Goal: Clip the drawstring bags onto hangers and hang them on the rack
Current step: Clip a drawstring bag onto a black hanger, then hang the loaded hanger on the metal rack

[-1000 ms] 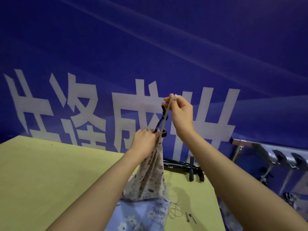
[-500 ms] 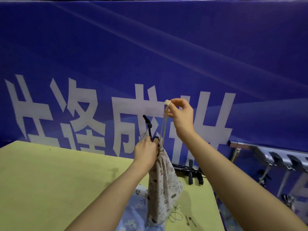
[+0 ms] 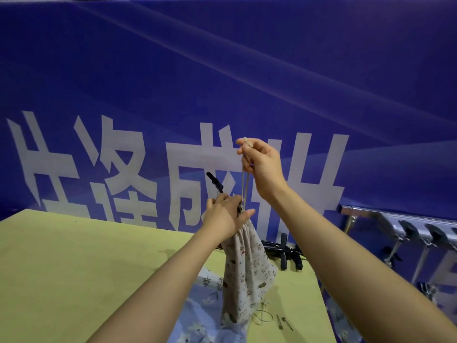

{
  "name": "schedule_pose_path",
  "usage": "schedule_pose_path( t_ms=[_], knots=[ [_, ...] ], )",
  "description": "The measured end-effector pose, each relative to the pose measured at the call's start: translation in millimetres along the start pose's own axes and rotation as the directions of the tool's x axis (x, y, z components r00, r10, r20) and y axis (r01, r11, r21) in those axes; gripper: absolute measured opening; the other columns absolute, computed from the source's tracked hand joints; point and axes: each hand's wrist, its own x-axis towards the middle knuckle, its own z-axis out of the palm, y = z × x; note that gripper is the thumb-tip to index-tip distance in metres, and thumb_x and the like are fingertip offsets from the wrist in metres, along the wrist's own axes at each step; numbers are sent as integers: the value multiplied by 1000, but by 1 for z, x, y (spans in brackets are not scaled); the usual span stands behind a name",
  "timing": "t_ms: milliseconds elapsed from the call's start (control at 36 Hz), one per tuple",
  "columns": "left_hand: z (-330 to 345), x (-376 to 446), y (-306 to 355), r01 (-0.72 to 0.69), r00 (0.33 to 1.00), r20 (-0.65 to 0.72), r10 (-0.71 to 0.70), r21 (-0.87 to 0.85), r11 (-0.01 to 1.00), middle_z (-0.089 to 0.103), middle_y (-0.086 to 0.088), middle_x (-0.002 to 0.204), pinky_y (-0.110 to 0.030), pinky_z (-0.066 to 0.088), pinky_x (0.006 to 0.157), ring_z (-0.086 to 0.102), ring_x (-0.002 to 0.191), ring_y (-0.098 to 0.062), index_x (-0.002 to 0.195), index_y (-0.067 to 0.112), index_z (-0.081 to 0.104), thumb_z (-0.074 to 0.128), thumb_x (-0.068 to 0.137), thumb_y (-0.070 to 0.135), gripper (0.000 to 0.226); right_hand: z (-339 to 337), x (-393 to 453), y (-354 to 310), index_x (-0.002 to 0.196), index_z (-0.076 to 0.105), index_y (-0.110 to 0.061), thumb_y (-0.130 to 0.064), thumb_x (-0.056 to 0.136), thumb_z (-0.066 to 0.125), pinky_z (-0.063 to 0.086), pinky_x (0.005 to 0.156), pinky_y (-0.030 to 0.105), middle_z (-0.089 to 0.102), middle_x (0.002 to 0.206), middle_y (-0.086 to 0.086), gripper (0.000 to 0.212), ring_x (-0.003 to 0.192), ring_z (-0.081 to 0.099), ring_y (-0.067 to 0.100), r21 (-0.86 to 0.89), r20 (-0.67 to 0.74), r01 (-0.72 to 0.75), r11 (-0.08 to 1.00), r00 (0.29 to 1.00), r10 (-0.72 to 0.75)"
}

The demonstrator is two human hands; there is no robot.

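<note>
- Since half a second ago, little has shifted in the head view: my right hand [image 3: 263, 167] has crept slightly up the drawstring [image 3: 245, 186], and the bag [image 3: 246, 273] still hangs at the same height.
- Head view, hands: my left hand [image 3: 226, 216] is closed round the gathered neck of the bag together with the black hanger [image 3: 215, 183], whose end juts toward 11 o'clock above the knuckles. My right hand pinches the cord's knotted end, pulling it taut toward 12 o'clock.
- Head view, task's things: the bag dangles at 6 o'clock from my left hand, above the yellow-green table [image 3: 74, 268]; spare hangers [image 3: 284, 251] lie at its 3 o'clock; the rack [image 3: 395, 221] stands farther right.
- Risk, as I judge it: I cannot see the clip's bite, so the puckered neck may slip free if the cord gets tugged harder.
- Materials: soft printed cotton, limp and pleated; thin pale cord; hard glossy plastic; metal rail.
</note>
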Motion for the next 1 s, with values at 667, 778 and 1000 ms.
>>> schedule_pose_path(
  t_ms=[667,778,1000],
  knots=[
    [21,20,130,-144,988,116,103,437,888,62,-7,113,-38,27,94,39,116,-27,105,14,62,25,94,60,60,-116,-19,-45,96,65,-2,-9,95,53,38,46,17,56,65,-1,14,49,45,4,-110,-354,122,986,923,-153],
    [32,17,172,-166,985,118,125,458,874,65,-8,103,-38,26,94,42,112,-27,91,14,64,22,93,63,65,-157,-25,-56,89,65,-2,-8,93,56,37,45,17,54,56,-3,12,46,45,5,-136,-362,129,982,916,-170],
    [51,3,280,-148,983,163,90,386,910,67,-5,93,-34,38,86,61,92,-24,93,14,59,30,86,72,65,-263,-53,-82,84,65,4,-3,89,58,34,41,18,51,58,7,11,43,41,7,-146,-327,74,987,938,-119]
  ],
)
